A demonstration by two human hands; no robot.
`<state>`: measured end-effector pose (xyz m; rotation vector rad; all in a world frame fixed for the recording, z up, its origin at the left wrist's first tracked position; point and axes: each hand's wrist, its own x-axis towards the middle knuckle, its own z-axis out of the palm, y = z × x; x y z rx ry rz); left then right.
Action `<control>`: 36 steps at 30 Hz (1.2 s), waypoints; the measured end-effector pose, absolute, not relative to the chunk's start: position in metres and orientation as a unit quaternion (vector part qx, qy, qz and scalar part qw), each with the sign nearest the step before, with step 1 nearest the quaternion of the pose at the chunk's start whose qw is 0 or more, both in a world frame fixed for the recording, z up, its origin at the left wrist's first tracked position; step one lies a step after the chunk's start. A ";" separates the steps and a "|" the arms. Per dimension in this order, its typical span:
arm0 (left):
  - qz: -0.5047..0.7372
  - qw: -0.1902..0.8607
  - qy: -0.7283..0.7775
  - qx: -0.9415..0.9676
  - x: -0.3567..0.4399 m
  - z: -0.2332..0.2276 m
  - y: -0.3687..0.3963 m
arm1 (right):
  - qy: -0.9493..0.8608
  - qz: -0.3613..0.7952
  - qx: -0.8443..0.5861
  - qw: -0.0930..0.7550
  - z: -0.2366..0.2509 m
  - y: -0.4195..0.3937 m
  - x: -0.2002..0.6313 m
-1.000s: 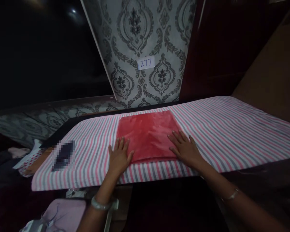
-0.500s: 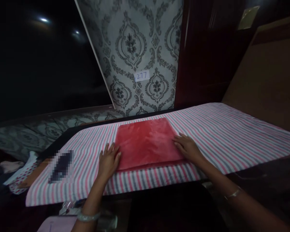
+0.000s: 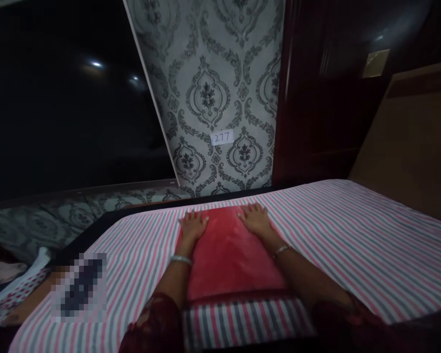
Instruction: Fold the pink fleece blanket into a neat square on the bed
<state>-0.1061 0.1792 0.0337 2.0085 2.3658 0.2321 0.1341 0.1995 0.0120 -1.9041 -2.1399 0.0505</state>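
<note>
A folded red cloth (image 3: 233,260) with a soft, plush-looking surface lies flat on a striped tablecloth (image 3: 316,230). My left hand (image 3: 193,225) rests palm down on its far left corner, fingers spread. On the far right corner lies my right hand (image 3: 255,219), also flat with the fingers apart. Neither hand grips the cloth. Both forearms reach along the cloth's two sides and cover parts of its edges.
A pixelated dark object (image 3: 81,287) lies on the tablecloth at the left. Behind the table are a large dark screen (image 3: 73,108) and a patterned wall with a paper label (image 3: 222,137) reading 277. A brown board (image 3: 415,142) stands at the right.
Both hands have slid away from me, from the cloth's near sides to its far corners. The camera view has tilted up and come closer over the table.
</note>
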 end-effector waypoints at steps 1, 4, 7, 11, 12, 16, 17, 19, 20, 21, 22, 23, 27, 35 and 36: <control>0.075 0.022 0.767 0.637 -0.110 0.023 0.180 | -0.740 0.016 -0.658 0.140 0.003 0.200 0.135; 0.082 0.039 0.778 0.622 -0.119 0.002 0.183 | -0.740 0.001 -0.652 0.166 -0.019 0.204 0.141; 0.109 0.044 0.770 0.628 -0.122 -0.004 0.185 | -0.744 -0.012 -0.639 0.193 -0.027 0.207 0.144; 0.135 0.034 0.753 0.644 -0.121 -0.001 0.184 | -0.748 -0.014 -0.630 0.207 -0.025 0.205 0.147; 0.132 0.035 0.753 0.644 -0.121 0.000 0.184 | -0.748 -0.011 -0.631 0.205 -0.023 0.205 0.147; 0.103 0.064 0.758 0.641 -0.118 0.013 0.183 | -0.750 0.032 -0.643 0.151 -0.008 0.205 0.149; 0.096 0.067 0.760 0.639 -0.116 0.019 0.180 | -0.750 0.043 -0.646 0.136 -0.003 0.202 0.149; 0.087 0.045 0.757 0.646 -0.107 0.032 0.164 | -0.758 0.043 -0.639 0.125 0.006 0.188 0.150; 0.087 0.022 0.744 0.662 -0.101 0.038 0.151 | -0.768 0.031 -0.626 0.130 0.008 0.177 0.150; 0.087 -0.005 0.720 0.688 -0.094 0.040 0.135 | -0.784 0.016 -0.605 0.139 0.008 0.162 0.150; 0.090 -0.031 0.684 0.723 -0.086 0.040 0.116 | -0.802 -0.001 -0.578 0.148 0.006 0.146 0.150; 0.094 -0.048 0.634 0.766 -0.077 0.035 0.096 | -0.821 -0.015 -0.549 0.157 0.002 0.128 0.151; 0.073 -0.040 0.526 0.847 -0.054 -0.004 0.033 | -0.859 -0.010 -0.491 0.142 -0.026 0.074 0.155; 0.091 -0.075 0.526 0.842 -0.054 -0.030 0.026 | -0.859 -0.022 -0.481 0.175 -0.033 0.064 0.155; 0.096 -0.085 0.519 0.845 -0.059 -0.029 0.023 | -0.862 -0.020 -0.474 0.180 -0.032 0.061 0.159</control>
